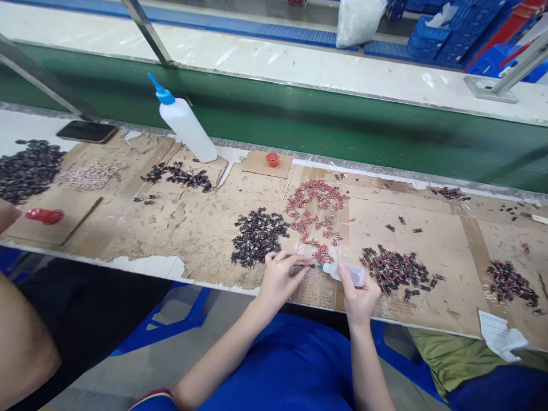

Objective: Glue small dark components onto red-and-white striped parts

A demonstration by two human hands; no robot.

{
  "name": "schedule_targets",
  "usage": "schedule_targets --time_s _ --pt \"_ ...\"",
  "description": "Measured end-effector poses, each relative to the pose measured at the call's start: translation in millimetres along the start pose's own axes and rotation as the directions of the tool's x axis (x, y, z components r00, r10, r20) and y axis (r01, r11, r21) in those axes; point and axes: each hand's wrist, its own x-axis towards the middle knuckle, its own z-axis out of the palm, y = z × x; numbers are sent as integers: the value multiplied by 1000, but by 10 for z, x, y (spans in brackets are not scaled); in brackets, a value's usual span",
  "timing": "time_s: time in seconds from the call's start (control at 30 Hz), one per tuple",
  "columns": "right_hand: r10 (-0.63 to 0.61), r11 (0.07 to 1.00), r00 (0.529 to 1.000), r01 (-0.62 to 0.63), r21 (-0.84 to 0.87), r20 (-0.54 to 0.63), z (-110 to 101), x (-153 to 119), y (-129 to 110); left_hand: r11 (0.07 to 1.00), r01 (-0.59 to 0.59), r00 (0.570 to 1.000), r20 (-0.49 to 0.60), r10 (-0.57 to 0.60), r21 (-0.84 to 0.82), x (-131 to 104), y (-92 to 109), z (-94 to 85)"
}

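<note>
Fingertips of the left hand [280, 277] foremost: pinched a small dark part [312, 266] just above the near edge of the table [158, 266]. Gripped a soft-looking, translucent plastic bottle [353, 274] in the right hand [361, 298], with fingers curled round and blue tip at the part; could not tell whether touching. Saw plenty apparently left: blocky black pieces [259, 237] heaped left of the hands, slim red pieces [317, 193] strewn beyond. Took the mixed red-and-black heap [396, 269] rightward, near the same edge, as probably finished. Noted torn, taped cardboard [201, 234] beneath; toward the back edge, a smooth white bottle [188, 128] and red cup [272, 160].
</note>
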Motion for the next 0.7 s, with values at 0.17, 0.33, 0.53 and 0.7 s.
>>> schedule_targets --time_s 0.17,0.33,0.53,0.7 --pt "16 999 1000 -16 34 6 -12 -1 12 1000 -10 1000 -10 10 -5 2 -6 4" --pt "5 1000 998 -6 20 60 10 7 -26 1000 -5 1000 -13 5 0 1 -3 2" --pt "11 1000 1000 -11 19 -18 -20 -8 58 1000 6 1000 -11 -6 7 0 11 6" --pt "-16 985 973 54 162 -228 -72 40 115 1000 1 1000 20 -1 16 8 0 -7"
